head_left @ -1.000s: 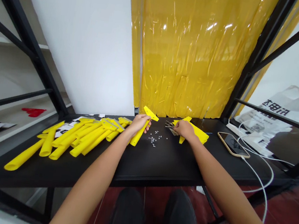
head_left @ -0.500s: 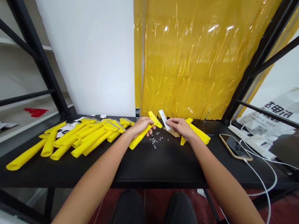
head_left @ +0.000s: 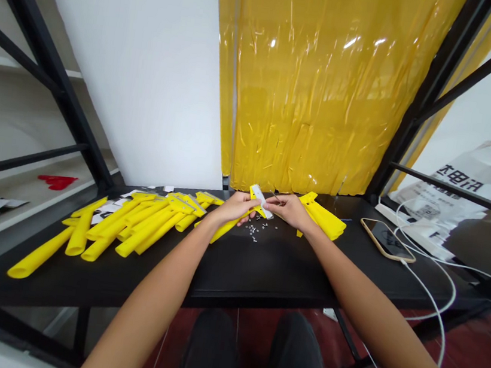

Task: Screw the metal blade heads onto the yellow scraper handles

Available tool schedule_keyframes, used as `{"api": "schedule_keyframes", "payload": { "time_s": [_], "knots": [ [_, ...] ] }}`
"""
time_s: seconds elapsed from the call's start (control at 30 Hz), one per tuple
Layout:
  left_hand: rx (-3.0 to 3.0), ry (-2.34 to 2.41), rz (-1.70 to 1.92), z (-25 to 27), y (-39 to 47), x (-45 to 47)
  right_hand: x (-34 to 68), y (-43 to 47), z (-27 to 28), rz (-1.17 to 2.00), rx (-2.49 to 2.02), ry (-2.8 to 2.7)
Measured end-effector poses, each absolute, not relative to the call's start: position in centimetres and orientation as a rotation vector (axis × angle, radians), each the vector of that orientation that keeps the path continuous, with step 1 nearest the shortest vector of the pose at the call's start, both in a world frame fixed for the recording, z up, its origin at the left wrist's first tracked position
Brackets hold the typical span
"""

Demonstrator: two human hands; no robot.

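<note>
Shifted leftward since half a second ago: one pale metal strip [head_left: 264,201], then held apart from the yellow head, now brought against it. Held piece: one T-shaped yellow handle [head_left: 225,231], positioned above the dark tabletop [head_left: 260,279] between the two hands, its shaft slanted toward the near left and its crosspiece set toward the far side. Left hand [head_left: 235,208]: fingers closed round the handle just below its crosspiece. Right hand [head_left: 290,209]: the strip pinched by the fingertips at its right edge (whether it is fully seated cannot be told). Just nearer than the hands: loose screws [head_left: 256,229], small, silvery, scattered. To the right of the right hand: further yellow handles [head_left: 326,219], stacked together and partly covered by that hand. To the left: a heap of yellow scrapers [head_left: 142,228], laid overlapping, with metal strips fitted on several heads and tube ends pointed to the near left. Farther right: one phone [head_left: 387,239] in a pale case, laid flat, with a white cable plugged in. At far right: one white plastic bag [head_left: 470,180], printed in dark characters.
</note>
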State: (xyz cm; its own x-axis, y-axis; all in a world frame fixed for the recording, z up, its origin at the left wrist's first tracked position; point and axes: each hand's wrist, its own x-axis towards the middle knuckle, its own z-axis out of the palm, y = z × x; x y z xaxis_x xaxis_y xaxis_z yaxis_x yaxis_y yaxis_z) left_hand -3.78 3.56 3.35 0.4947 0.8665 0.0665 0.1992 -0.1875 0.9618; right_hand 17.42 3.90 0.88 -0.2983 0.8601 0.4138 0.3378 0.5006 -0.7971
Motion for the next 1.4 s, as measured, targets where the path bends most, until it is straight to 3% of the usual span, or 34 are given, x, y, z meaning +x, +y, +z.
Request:
{"api": "schedule_keyframes", "payload": {
  "time_s": [0.6,0.9,1.13,1.4],
  "knots": [
    [1.837,0.967,0.759,2.9,3.8,-3.8,16.7,3.8,0.6,0.77,-0.991,-1.859],
    [1.74,1.158,0.919,2.6,4.9,-4.5,19.4,4.9,0.6,0.533,-1.221,-2.049],
    [1.74,1.227,0.911,2.4,5.4,-4.8,21.7,4.6,0.8,0.749,-1.308,-2.341],
    [1.746,1.188,0.878,2.3,5.3,-4.9,20.5,4.7,0.7,0.547,-1.363,-2.387]
  ]
}}
